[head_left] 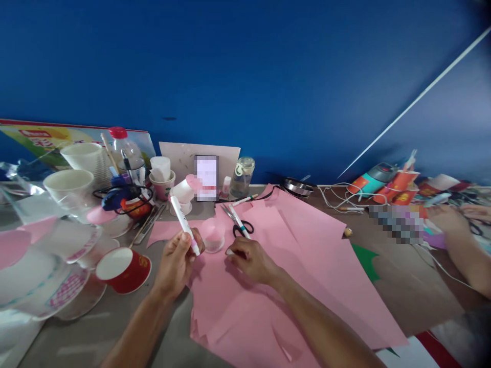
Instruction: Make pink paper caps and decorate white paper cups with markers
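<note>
My left hand (174,263) is closed round a white marker (180,217) with a pink lower end, held tilted above the pink paper. To the right, my right hand (251,259) is closed in a pinch over the paper sheets (322,286). A small white piece (229,252) shows at its fingertips, too little of it to name. Between the hands, just beyond them, stands a small cup with a pink top (213,235). Black-handled scissors (242,228) lie past my right hand on the paper, beside a white pen with a teal band (240,221).
Paper cups, including a red cup (128,271) lying tilted, crowd the left side. A blurred phone (207,176) leans upright at the back near a glass jar (242,176). Black tape (297,186), white cables (326,197) and another person's arm (456,245) are to the right.
</note>
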{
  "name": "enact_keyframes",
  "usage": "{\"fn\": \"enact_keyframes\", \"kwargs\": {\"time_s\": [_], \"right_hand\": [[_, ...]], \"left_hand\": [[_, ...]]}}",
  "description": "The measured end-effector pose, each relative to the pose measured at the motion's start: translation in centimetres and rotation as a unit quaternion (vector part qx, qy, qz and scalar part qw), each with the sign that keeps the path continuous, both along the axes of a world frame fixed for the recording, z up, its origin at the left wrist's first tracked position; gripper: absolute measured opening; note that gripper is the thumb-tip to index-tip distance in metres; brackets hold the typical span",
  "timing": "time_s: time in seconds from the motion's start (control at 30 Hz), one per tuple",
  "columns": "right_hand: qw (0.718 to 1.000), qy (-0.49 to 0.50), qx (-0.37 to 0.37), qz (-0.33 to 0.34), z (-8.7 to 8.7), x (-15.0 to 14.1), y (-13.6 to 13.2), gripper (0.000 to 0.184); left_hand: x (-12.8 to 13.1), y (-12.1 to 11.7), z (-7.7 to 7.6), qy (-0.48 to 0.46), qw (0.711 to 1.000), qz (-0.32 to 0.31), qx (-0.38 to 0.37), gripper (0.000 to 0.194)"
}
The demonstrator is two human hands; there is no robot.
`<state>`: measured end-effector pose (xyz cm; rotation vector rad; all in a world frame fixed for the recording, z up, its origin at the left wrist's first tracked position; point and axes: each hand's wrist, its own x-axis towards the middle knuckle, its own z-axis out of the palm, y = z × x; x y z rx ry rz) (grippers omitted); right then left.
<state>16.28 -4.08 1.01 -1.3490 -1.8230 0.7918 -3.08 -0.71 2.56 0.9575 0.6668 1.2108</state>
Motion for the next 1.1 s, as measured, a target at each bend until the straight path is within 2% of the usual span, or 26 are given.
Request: {"fn": "enact_keyframes", "kwargs": {"time_s": [0.1, 0.17, 0.4, 0.47, 0.57, 0.63, 0.67, 0.73, 0.87, 1.1], "right_hand": [[0.991, -0.122, -0.001, -0.048, -0.4, 0.9, 0.4, 0.018], [0.984, -0.171, -0.006, -0.055, -0.6, 1.2, 0.5, 0.020], [0.968, -0.245, -0.033, -0.042, -0.5, 1.2, 0.6, 0.009], [0.979, -0.194, -0.019, -0.053, -0.3, 1.1, 0.6, 0.015], [0.998, 0.015, -0.044, -0.036, 0.1, 1.0, 0.5, 0.028], [0.983, 0.160, -0.092, 0.000, 0.3, 0.9, 0.4, 0.039], [0.973, 0.202, -0.111, 0.012, 0.4, 0.9, 0.3, 0.042], [0.967, 0.227, -0.118, 0.003, 0.6, 0.8, 0.2, 0.042], [0.964, 0.237, -0.105, -0.063, 0.6, 0.8, 0.4, 0.034], [0.948, 0.263, -0.120, -0.134, 0.1, 0.3, 0.8, 0.024]], "left_hand": [[-0.2, 0.0, -0.4, -0.009, 0.999, -0.043, 0.005, 0.039], [-0.3, -0.1, -0.6, -0.014, 0.998, -0.060, 0.006, 0.037], [-0.3, -0.1, -0.6, -0.009, 0.995, -0.100, 0.025, 0.038], [-0.3, -0.1, -0.7, 0.011, 0.993, -0.113, 0.031, 0.039], [-0.1, -0.4, -1.1, 0.065, 0.985, -0.157, 0.027, 0.043], [0.1, -0.7, -1.4, 0.095, 0.975, -0.201, 0.021, 0.045], [0.2, -0.8, -1.5, 0.102, 0.970, -0.219, 0.018, 0.046], [0.2, -0.8, -1.6, 0.105, 0.966, -0.236, 0.016, 0.045], [-0.1, -0.4, -1.5, 0.090, 0.974, -0.209, 0.005, 0.046], [-0.4, -0.2, -1.0, 0.062, 0.981, -0.186, -0.007, 0.044]]}}
